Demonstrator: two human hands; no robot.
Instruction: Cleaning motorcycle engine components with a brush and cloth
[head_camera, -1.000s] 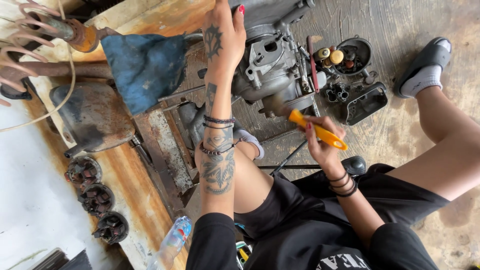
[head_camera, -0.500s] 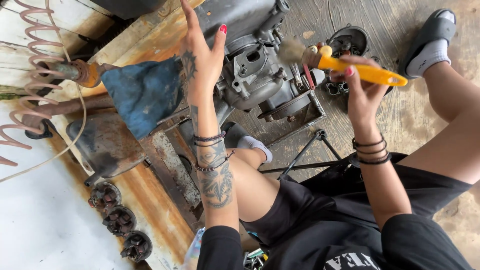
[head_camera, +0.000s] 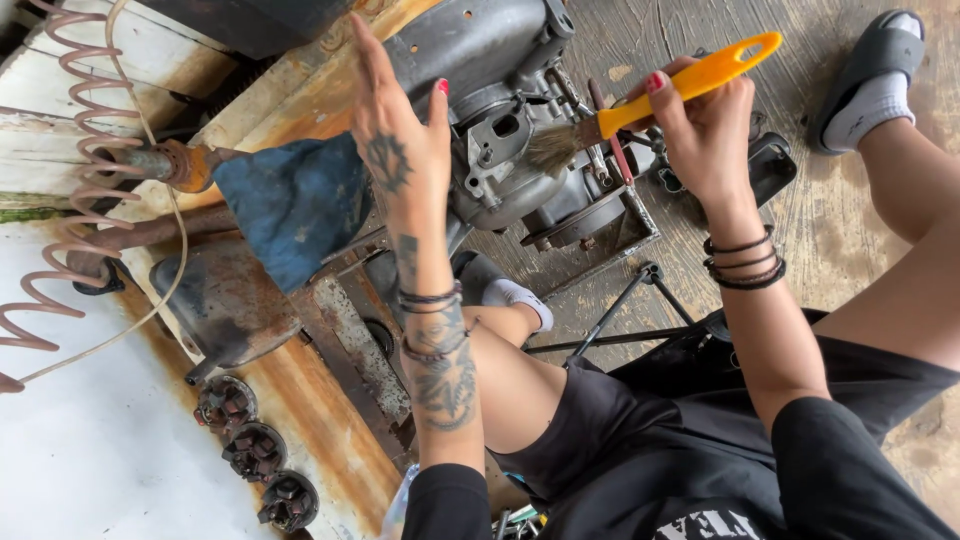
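Left hand (head_camera: 400, 150): forearm raised from the lap, tattooed, several dark bands at the wrist; back of the hand toward the camera, fingers (head_camera: 368, 55) stretched out straight and close together, thumb apart; the palm faces the grey cast-metal engine block (head_camera: 500, 120), and whether it presses on the metal cannot be told; it holds nothing. Right hand (head_camera: 705, 135): arm bent up from the knee, 3 or so black bands at the wrist; fingers curled shut around the orange plastic handle of a flat paintbrush (head_camera: 640, 105), thumb with red nail on top. Brush handle tilts up to the right, its hole-ended tip above the knuckles; the pale bristles point left and meet the engine block's side, beside a dark red thin rod (head_camera: 610, 135). Engine block sits on a rusty metal frame (head_camera: 600, 240) on the concrete floor (head_camera: 640, 40). Left of the left hand: a blue crumpled cloth (head_camera: 295, 205) draped over rusted parts, touching a rusty pipe (head_camera: 170, 160). Further left: a pink coiled hose (head_camera: 70, 150). Lower left: 3 round black rusted parts (head_camera: 255, 450) in a row on a white surface (head_camera: 100, 460). Upper right: a grey slide sandal (head_camera: 870, 60) on a white-socked foot.
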